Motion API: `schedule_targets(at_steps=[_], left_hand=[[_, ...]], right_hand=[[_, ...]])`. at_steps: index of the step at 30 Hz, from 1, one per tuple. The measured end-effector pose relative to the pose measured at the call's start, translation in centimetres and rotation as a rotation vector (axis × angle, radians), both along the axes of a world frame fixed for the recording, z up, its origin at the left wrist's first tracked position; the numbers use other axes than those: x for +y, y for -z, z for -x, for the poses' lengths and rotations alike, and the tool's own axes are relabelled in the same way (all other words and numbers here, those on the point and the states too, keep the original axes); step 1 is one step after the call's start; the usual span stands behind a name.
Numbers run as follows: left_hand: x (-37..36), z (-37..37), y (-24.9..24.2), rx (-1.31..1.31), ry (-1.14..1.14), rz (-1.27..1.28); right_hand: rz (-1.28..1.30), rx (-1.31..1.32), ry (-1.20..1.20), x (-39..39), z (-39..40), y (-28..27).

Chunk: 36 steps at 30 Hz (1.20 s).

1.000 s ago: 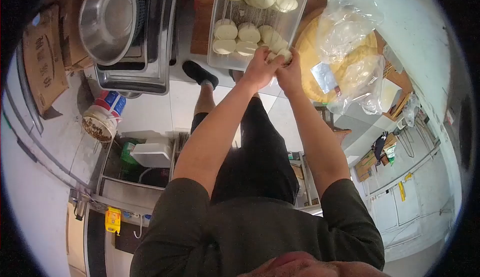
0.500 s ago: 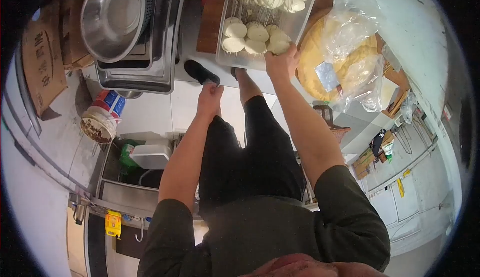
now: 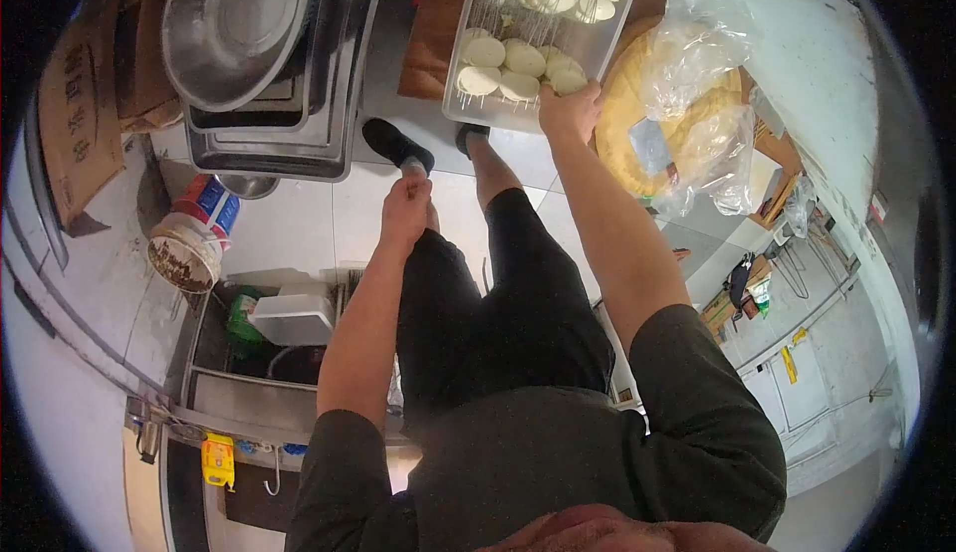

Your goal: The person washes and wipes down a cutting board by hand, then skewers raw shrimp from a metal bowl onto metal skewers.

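Note:
A translucent plastic container (image 3: 498,119) stands at the top centre, holding pale round slices (image 3: 519,86) on thin skewers, grouped in a far and a near cluster. My right hand (image 3: 571,114) is at its near right corner, fingers curled over the rim close to the last slices; the fingertips are partly hidden. In front of my left thigh hangs my left hand (image 3: 405,212), closed into a loose fist above the floor. Whatever it may hold is hidden. Under the container lies a reddish-brown board (image 3: 426,54).
Stacked metal trays (image 3: 339,144) with a steel bowl (image 3: 237,29) on top stand at the left. Clear plastic bags (image 3: 697,54) cover a large round yellow thing (image 3: 619,124) at the right. A dirty bucket (image 3: 187,253) and a cardboard box (image 3: 80,114) are further left.
The container and my right hand on its corner have shifted slightly to the right. My left hand stays closed in nearly the same place. The camera view has tilted a little.

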<state>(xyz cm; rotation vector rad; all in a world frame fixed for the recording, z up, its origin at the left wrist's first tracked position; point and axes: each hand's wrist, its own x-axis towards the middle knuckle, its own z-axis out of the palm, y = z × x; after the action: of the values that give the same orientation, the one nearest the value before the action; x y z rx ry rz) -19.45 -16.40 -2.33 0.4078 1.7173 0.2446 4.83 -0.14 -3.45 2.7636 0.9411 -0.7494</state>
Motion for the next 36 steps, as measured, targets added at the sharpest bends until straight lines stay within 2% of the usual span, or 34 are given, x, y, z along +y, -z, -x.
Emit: schedule_targets(at_steps=[14,19,23,29,33,36], left_hand=[[-2.8,1.5,0.2,-0.012,-0.032,0.081],[-1.7,1.0,-0.5,-0.023,0.015,0.032],[-0.4,0.6,-1.4,0.005,0.063,0.049],[-1.0,0.5,-0.6,-0.04,0.034,-0.025],[-0.3,0.4,-1.0,-0.024,0.061,0.03],[-0.6,0.4,-1.1,-0.006,0.08,0.039]], right_hand=[[0.045,-0.013,0.006,0.7,0.2,0.4],[-0.115,0.022,0.06,0.0,-0.6,0.5],[-0.166,0.103,0.08,-0.2,-1.6,-2.0],[-0.152,0.225,-0.221,-2.8,-4.8,-4.6],[-0.17,0.25,-0.281,-5.3,-6.5,-4.8],[-0.169,0.245,-0.199,-5.8,-7.0,-5.0]])
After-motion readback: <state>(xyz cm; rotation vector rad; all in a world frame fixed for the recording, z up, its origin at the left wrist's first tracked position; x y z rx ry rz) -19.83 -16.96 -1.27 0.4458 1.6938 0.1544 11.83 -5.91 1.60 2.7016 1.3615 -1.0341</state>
